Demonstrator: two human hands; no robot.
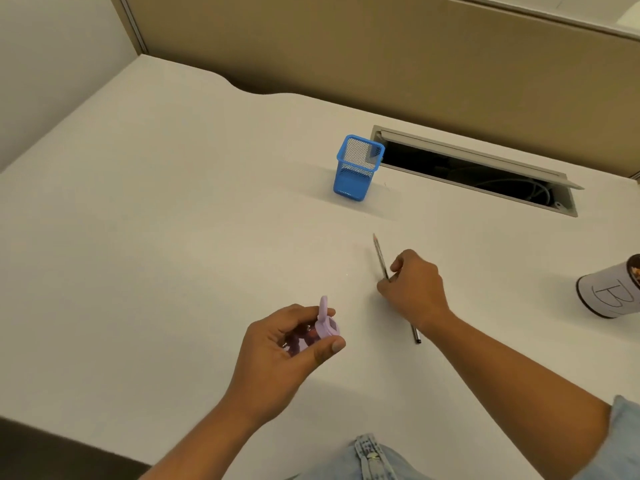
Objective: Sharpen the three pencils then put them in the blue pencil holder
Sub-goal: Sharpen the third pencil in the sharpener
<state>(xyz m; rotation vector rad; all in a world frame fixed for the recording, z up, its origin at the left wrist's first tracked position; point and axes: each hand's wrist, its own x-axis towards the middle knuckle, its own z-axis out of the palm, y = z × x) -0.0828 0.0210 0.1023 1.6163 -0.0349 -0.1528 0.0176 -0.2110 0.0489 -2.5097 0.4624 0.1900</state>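
Note:
My left hand [291, 344] grips a small lilac pencil sharpener [325, 325] with its lid flipped up, low in the middle of the white desk [173, 220]. To its right, my right hand [414, 289] pinches a thin grey pencil [380, 256] whose sharpened tip points away from me; its other end sticks out below my wrist. The blue mesh pencil holder [356, 169] stands upright farther back, apart from both hands. Nothing shows inside it from here. No other pencil is in view.
An open cable slot [478, 171] with a raised flap lies in the desk behind and right of the holder. A white cup with a dark rim and handwriting [609, 292] stands at the right edge. A tan partition [381, 57] closes the back.

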